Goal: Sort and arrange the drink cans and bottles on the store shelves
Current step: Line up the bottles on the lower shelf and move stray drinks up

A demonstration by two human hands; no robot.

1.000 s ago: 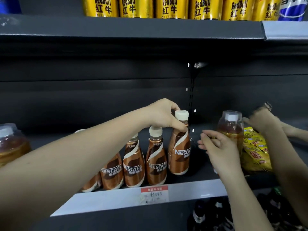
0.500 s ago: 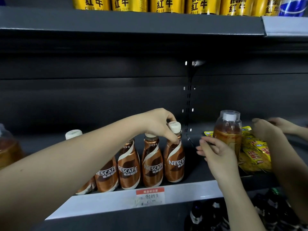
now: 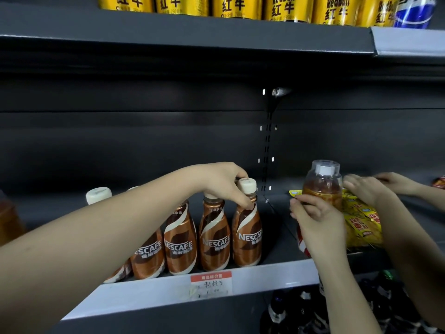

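Several brown Nescafe bottles (image 3: 180, 239) stand in a row at the front of the middle shelf (image 3: 265, 273). My left hand (image 3: 224, 182) pinches the neck of the rightmost Nescafe bottle (image 3: 246, 237), just under its white cap; the bottle stands upright at the end of the row. To its right, my right hand (image 3: 315, 220) grips the body of an amber tea bottle (image 3: 322, 184) with a clear cap cover. That bottle's base is hidden behind my hand.
Another person's hands (image 3: 368, 191) rest on yellow snack packets (image 3: 361, 220) at the right. Gold Red Bull cans (image 3: 236, 6) and a blue Pepsi can (image 3: 414, 10) line the top shelf. Dark bottles (image 3: 301, 314) fill the shelf below. An amber bottle (image 3: 9, 220) stands far left.
My left hand has brought the rightmost Nescafe bottle down and in beside the row. The other person's hands have shifted over the yellow packets. My right hand stays on the tea bottle.
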